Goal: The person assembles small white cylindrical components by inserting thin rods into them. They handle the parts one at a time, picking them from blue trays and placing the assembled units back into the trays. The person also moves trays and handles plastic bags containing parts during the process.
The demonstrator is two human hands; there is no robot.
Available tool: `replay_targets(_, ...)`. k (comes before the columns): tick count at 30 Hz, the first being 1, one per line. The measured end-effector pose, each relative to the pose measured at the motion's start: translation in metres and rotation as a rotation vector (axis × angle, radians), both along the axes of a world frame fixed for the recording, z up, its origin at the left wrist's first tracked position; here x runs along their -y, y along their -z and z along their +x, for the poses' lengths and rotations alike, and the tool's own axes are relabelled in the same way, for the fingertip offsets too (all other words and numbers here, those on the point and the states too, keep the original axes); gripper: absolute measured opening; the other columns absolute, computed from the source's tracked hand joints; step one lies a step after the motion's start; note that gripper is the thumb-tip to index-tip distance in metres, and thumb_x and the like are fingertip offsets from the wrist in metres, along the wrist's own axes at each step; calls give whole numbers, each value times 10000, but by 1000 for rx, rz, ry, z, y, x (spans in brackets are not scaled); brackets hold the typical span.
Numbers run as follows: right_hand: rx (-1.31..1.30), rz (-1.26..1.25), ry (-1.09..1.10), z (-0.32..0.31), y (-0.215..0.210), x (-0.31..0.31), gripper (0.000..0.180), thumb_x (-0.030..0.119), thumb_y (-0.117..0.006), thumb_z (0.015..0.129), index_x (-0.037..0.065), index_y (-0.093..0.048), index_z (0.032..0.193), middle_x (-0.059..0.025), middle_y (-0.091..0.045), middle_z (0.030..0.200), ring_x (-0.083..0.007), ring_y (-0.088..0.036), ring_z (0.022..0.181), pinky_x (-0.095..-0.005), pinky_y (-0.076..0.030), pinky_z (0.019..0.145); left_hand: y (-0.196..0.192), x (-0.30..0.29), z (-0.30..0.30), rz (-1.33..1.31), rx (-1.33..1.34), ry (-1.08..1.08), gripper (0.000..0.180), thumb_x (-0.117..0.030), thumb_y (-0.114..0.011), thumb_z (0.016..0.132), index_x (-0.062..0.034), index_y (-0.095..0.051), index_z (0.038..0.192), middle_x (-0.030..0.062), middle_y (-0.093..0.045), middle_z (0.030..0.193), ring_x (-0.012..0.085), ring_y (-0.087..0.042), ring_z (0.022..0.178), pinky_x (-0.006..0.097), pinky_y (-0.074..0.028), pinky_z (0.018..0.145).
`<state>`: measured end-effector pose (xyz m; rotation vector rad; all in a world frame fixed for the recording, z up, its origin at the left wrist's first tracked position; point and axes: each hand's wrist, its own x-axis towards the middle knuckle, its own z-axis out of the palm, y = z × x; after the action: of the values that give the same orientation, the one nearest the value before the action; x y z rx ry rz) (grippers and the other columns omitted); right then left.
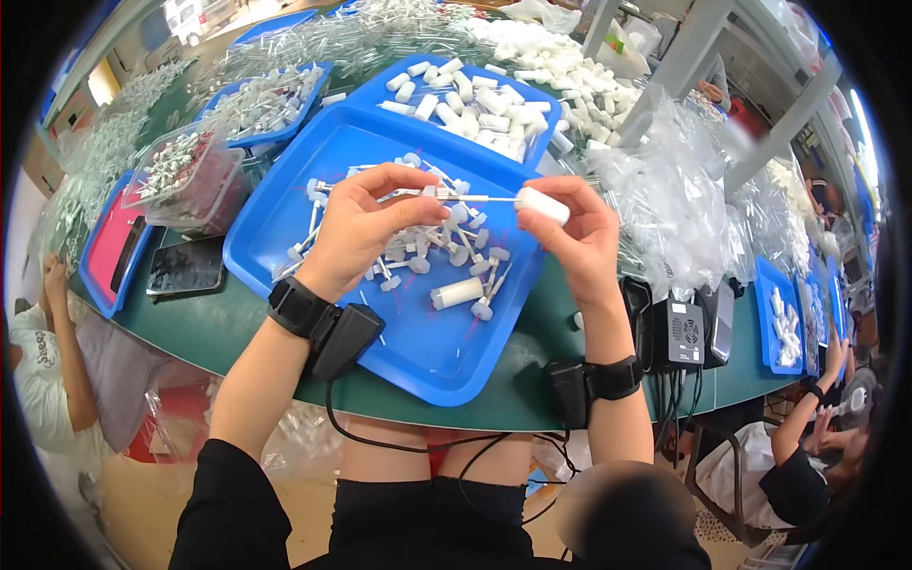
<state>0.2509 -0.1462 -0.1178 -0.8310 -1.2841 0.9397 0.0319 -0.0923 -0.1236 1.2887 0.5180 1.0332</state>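
Note:
Over a blue tray, my left hand pinches the clear plastic end of a thin rod piece. My right hand grips a white cylinder between thumb and fingers. The rod's tip meets the near end of that cylinder; how deep it goes in is hidden. Below my hands, several rod pieces with pale knobbed ends lie loosely in the tray. A second white cylinder rests among them, near the tray's right side.
Behind stands another blue tray of white cylinders, beside a large white heap. A clear tub and a phone are at left. Plastic bags and a black box sit right. Cables hang from both wrist straps. Other people sit at both sides.

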Motion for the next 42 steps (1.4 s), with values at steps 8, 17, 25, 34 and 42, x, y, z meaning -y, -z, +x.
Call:
replay_targets(8, 18, -57, 23, 8, 4, -2, 235, 55, -685, 751, 0, -637, 975, -53, -644, 863, -75, -593, 707, -206, -489, 606, 5, -5, 5, 105, -152, -94, 234, -10, -624, 760, 29, -583, 986, 109, -597, 972, 176, -602, 869, 274, -479, 778)
replay_targets(17, -200, -29, -158, 8, 6, -2, 274, 33, -695, 724, -35, -618, 978, -87, -643, 865, -128, -615, 795, -247, -503, 689, 14, -10, -1, 97, -132, -93, 226, 17, -582, 777, 11, -562, 1002, 70, -564, 1005, 148, -578, 864, 257, -461, 788)
replay_targets(25, 126, -29, -66, 4, 6, 4, 276, 69, -711, 690, -28, -643, 939, -104, -657, 853, -130, -627, 785, -256, -508, 721, 13, -8, 0, 154, -171, -56, 243, 59, -577, 745, 19, -555, 983, 69, -550, 999, 147, -547, 928, 274, -462, 821)
replay_targets(34, 377, 71, 68, -9, 9, 2, 244, 161, -677, 764, 34, -634, 968, -1, -568, 632, -45, -499, 578, -202, -392, 504, 13, -2, 1, 221, -239, -64, 246, 15, -643, 735, 14, -577, 972, 86, -579, 980, 186, -574, 938, 290, -476, 797)
replay_targets(42, 211, -41, -43, -12, -4, 9, 198, 63, -682, 761, -6, -606, 930, -83, -655, 886, -112, -617, 798, -237, -483, 704, -5, 14, 8, 146, -106, 3, 247, 91, -644, 711, 44, -590, 947, 117, -612, 933, 181, -616, 876, 273, -512, 755)
